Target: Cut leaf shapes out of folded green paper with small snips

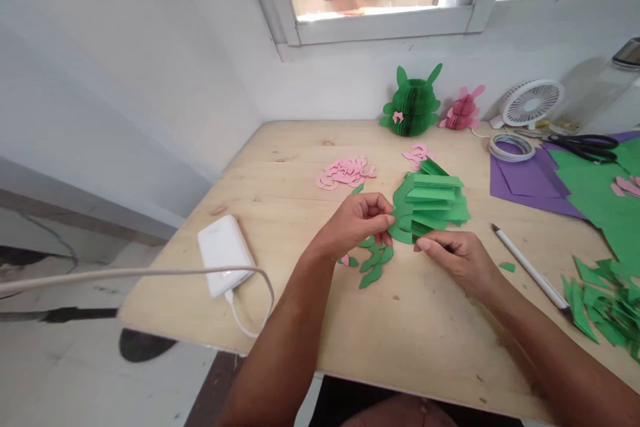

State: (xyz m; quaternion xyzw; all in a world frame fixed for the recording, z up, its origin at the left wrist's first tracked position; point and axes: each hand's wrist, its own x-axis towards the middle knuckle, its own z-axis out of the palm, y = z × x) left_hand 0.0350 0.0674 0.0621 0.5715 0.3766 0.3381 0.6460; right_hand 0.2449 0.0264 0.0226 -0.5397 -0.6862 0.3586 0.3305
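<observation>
Above the wooden table (pixel 300 213), a layered green paper piece (pixel 435 197) fans out toward the right, with a scalloped edge on its left. My left hand (pixel 367 219) pinches that scalloped edge between thumb and fingers. At the piece's lower edge, my right hand (pixel 450 253) has its thumb and fingers closed on the green paper. Small curved green cutouts (pixel 374 263) lie just below my left hand. Pink cutouts (pixel 345 171) form a pile behind it, and more pink pieces (pixel 417 152) lie behind the green piece.
Green (pixel 413 107) and pink (pixel 463 110) honeycomb paper figures stand by the wall, near a fan (pixel 533 103). Tape (pixel 511 147), scissors (pixel 587 145), purple paper (pixel 530 177), a white pencil (pixel 533 270) and green scraps (pixel 607 300) lie right. A cabled power bank (pixel 225 253) is left.
</observation>
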